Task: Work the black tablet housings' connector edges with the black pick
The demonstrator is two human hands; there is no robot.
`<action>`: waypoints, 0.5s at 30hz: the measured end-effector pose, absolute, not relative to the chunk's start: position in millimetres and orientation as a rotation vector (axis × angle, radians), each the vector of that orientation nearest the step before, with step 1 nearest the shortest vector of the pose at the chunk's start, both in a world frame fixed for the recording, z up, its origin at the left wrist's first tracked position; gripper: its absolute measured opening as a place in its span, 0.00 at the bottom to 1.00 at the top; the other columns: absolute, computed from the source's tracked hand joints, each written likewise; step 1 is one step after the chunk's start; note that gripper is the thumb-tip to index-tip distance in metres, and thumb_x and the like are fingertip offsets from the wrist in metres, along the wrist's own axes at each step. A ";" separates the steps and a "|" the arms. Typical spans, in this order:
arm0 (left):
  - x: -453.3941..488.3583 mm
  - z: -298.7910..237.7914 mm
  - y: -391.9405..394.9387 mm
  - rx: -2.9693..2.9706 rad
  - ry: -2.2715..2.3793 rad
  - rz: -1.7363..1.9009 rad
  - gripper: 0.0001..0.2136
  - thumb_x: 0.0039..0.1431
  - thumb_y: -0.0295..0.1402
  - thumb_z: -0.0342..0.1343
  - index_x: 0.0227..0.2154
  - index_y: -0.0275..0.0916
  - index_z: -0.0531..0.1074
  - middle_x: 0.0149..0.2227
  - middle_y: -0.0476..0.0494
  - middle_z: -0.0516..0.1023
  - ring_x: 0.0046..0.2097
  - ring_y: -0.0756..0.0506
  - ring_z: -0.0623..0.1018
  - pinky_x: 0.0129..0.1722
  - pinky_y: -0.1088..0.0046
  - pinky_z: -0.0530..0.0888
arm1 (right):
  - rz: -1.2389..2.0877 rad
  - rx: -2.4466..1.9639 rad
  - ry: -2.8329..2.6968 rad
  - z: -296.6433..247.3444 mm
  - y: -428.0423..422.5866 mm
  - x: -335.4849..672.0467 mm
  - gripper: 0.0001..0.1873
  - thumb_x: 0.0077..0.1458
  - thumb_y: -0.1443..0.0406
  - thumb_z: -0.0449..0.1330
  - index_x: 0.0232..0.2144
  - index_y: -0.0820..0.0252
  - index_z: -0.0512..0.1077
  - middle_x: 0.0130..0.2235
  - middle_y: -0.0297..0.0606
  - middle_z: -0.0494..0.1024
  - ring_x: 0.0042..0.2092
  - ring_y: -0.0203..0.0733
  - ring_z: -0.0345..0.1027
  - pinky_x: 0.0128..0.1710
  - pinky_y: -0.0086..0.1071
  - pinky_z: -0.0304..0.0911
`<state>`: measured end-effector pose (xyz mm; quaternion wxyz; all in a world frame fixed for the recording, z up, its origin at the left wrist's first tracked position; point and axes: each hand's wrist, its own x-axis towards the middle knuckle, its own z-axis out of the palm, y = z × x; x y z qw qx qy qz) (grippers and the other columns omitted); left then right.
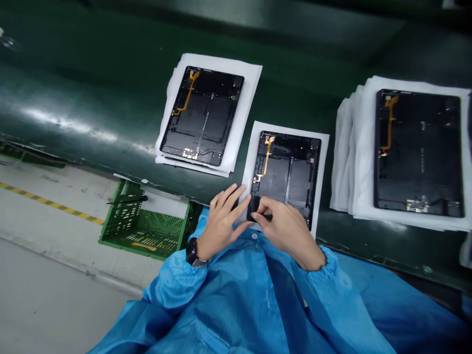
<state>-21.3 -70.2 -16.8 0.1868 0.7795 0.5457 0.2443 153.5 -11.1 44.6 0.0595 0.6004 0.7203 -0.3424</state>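
In front of me lies an opened tablet housing (276, 177) with black insides and an orange flex cable (267, 156), resting on a white foam sheet (323, 162). My left hand (223, 219) rests at its lower left edge, fingers stretched out over the sheet and the housing's side. At the lower left corner, my right hand (282, 223) is closed, with thumb and index finger pinched together. Whatever sits in that pinch is too small or hidden to make out. The right hand covers the housing's lower part.
A stack of foam sheets topped by another tablet housing (202, 115) stands at upper left. A taller stack with a similar housing (418, 152) is at the right. Below the green table (110, 108), a green crate (114, 211) stands on the floor to the left.
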 end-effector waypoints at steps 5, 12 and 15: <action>-21.0 -16.8 -70.0 2.209 1.547 0.708 0.27 0.68 0.40 0.58 0.66 0.40 0.63 0.70 0.34 0.63 0.73 0.36 0.58 0.67 0.54 0.58 | -1.525 1.878 2.153 54.5 -14.5 172.2 0.08 0.61 0.58 0.62 0.33 0.53 0.68 0.30 0.31 0.77 0.32 0.41 0.69 0.31 0.31 0.53; -20.2 -17.5 -69.2 2.239 1.569 0.728 0.27 0.67 0.42 0.59 0.65 0.39 0.64 0.69 0.34 0.65 0.72 0.36 0.60 0.66 0.56 0.58 | -1.917 2.363 2.182 51.7 -32.1 204.8 0.19 0.67 0.50 0.54 0.32 0.57 0.74 0.27 0.32 0.70 0.29 0.37 0.63 0.31 0.31 0.59; -20.2 -17.5 -69.1 2.246 1.573 0.709 0.27 0.67 0.42 0.59 0.65 0.40 0.64 0.69 0.34 0.64 0.72 0.36 0.60 0.66 0.56 0.58 | -1.849 2.469 2.245 40.9 -39.9 205.3 0.23 0.70 0.51 0.51 0.32 0.57 0.76 0.32 0.36 0.75 0.34 0.39 0.68 0.35 0.31 0.63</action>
